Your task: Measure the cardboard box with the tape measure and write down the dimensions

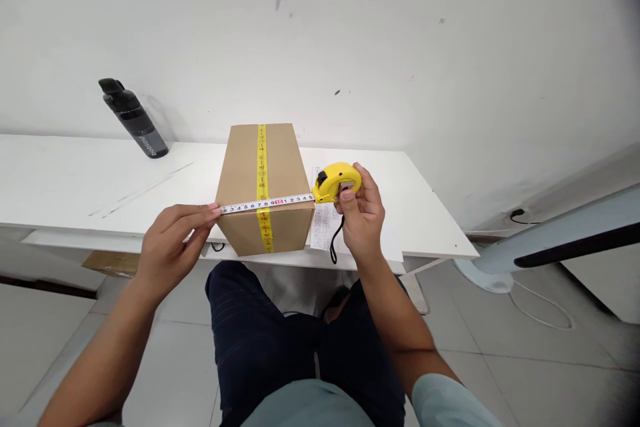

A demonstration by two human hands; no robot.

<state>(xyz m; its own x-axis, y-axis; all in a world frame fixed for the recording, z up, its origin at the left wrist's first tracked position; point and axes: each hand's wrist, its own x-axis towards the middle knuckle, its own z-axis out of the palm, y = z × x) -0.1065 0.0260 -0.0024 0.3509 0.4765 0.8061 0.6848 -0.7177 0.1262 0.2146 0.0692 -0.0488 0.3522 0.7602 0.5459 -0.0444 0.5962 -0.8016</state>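
A brown cardboard box (240, 167) with yellow printed packing tape (262, 153) down its middle sits at the table's front edge. Across its top, close to the near edge, lies the pulled-out white blade (250, 205) of a tape measure. My left hand (173, 240) pinches the blade's end at the box's left corner. At the right side, my right hand (365, 213) is closed around the yellow tape measure (336, 181), its mouth against the box's right edge. A black wrist strap (335, 243) dangles from the case.
A dark water bottle (135, 120) stands on the white table (65, 180) at the left, near the wall. Printed paper (325, 230) lies right of the box. Another cardboard piece (113, 263) is below the tabletop. A pale column-like appliance (550, 240) stands at the right.
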